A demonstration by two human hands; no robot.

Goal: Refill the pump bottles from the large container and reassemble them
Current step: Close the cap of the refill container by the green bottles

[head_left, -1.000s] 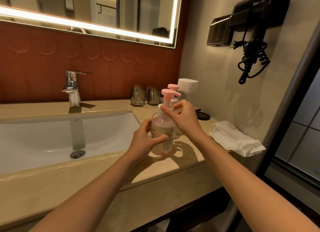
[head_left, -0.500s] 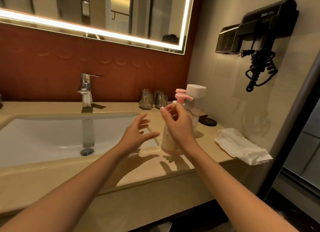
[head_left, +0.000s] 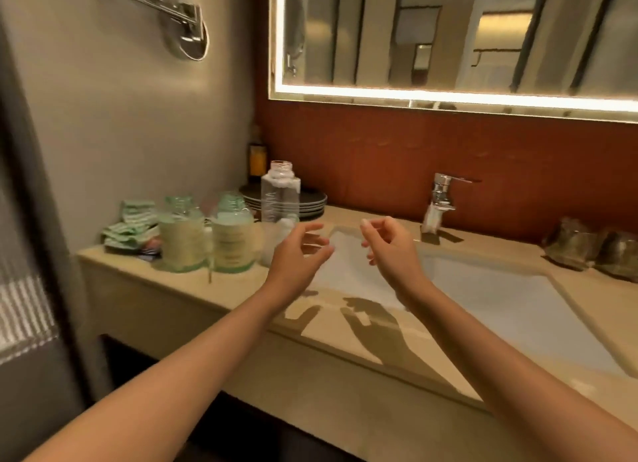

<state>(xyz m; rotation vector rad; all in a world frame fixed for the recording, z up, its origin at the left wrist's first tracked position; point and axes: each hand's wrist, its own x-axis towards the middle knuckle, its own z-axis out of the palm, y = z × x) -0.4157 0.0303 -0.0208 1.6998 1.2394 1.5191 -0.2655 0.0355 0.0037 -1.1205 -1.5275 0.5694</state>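
One lit mirror (head_left: 448, 37) hangs over one beige desk (head_left: 165, 289) w/ one white sink (head_left: 500, 306) set in it. At the desk's left end: a pile of green-striped cloths (head_left: 133, 223), one stack of dark plates (head_left: 310, 199) at the back, and 2 green-tinted bottles (head_left: 181, 240) (head_left: 234, 240) side by side near the front edge, too blurred to tell their tops. One clear bottle (head_left: 279, 199), neck open & no pump on it, stands upright just in front of the plates, btwn the green pair and the sink. 2 glass tumblers (head_left: 573, 247) (head_left: 618, 258) sit right of the sink; one chrome faucet (head_left: 443, 199) rises behind it.

2 bare hands hang over the sink's left rim, apart. Left hand (head_left: 297, 251): grip spread, fingers relaxed, holding nothing. Right hand (head_left: 390, 251): grip loosely curled, also empty.

Vs. half a sec. ago: the view has swung from the desk's right end to its left. The pink-pump bottles the right hand was touching then are out of frame, as is the wall dryer. The faucet, then left of the hands, now stands to their right.
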